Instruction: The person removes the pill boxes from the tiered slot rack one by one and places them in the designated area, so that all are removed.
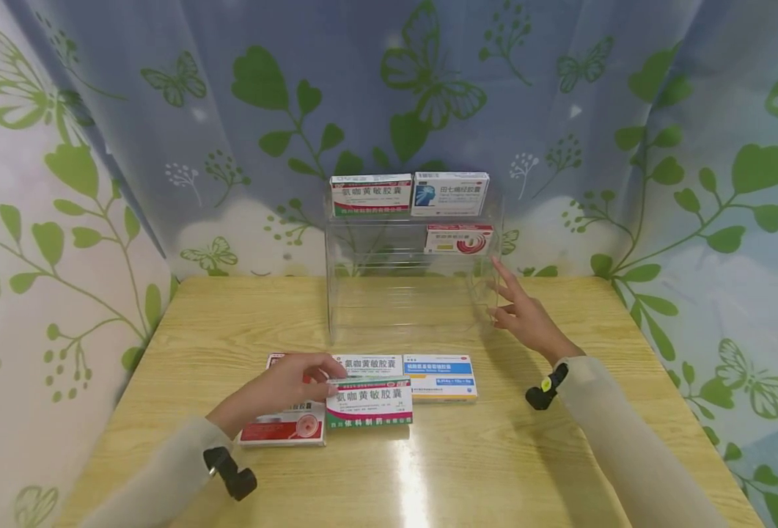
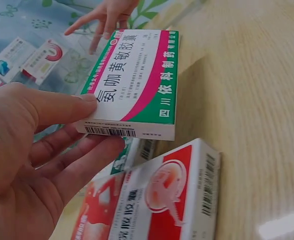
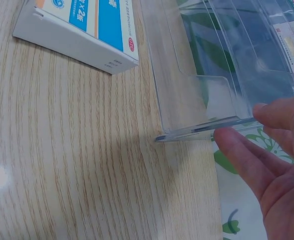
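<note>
My left hand [image 1: 292, 385] pinches a white, green and pink medicine box [image 1: 370, 405] between thumb and fingers. In the left wrist view, that box is tilted above a red-and-white medicine box [image 2: 159, 195]. Beside the clear display rack [image 1: 395, 315], my right hand [image 1: 530, 323] has its fingers spread, with fingertips at the rack's right side panel. A white medicine box [image 1: 369, 364] lies partly hidden behind the held one. To its right on the table is a blue-and-white medicine box [image 1: 440, 378].
On the rack's top tier stand a red-and-green-trimmed box [image 1: 371, 196] and a white box with a blue head picture [image 1: 450, 195]. A smaller red-and-white box [image 1: 459, 240] stands on the tier below, at the right. A patterned curtain [image 1: 336, 88] hangs behind the wooden table [image 1: 230, 315].
</note>
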`<state>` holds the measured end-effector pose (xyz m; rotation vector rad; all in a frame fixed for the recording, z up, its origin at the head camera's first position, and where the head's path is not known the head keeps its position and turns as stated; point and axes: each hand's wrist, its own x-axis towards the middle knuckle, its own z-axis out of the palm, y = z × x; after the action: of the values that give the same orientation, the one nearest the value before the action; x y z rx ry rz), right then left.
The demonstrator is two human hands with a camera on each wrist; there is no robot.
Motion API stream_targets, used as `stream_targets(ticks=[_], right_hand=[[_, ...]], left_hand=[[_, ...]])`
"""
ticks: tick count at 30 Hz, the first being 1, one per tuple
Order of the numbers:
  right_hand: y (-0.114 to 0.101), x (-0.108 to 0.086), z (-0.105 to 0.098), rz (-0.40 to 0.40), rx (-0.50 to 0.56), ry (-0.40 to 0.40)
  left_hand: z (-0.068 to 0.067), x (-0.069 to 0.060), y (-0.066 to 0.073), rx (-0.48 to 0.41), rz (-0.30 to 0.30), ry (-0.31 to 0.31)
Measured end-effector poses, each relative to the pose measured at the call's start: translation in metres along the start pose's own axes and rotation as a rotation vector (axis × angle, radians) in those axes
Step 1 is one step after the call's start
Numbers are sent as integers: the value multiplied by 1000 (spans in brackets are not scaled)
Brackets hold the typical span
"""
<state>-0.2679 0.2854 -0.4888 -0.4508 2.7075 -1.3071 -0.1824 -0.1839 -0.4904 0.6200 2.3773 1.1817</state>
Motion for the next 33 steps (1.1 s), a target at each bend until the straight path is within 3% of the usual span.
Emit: stream_targets(ticks=[9,19,25,33], right_hand=[[2,0,-1,18,-6,-1],[1,0,0,27,-10,-5],[0,1,-1,28,-5,-2],[-1,0,-1,36,9,-9]], left_hand=[[15,-4,-8,38,-20,-42],[25,-5,-16,205,54,46],[28,-7,-18,230,16,80],[28,-7,-20,241,58,65]])
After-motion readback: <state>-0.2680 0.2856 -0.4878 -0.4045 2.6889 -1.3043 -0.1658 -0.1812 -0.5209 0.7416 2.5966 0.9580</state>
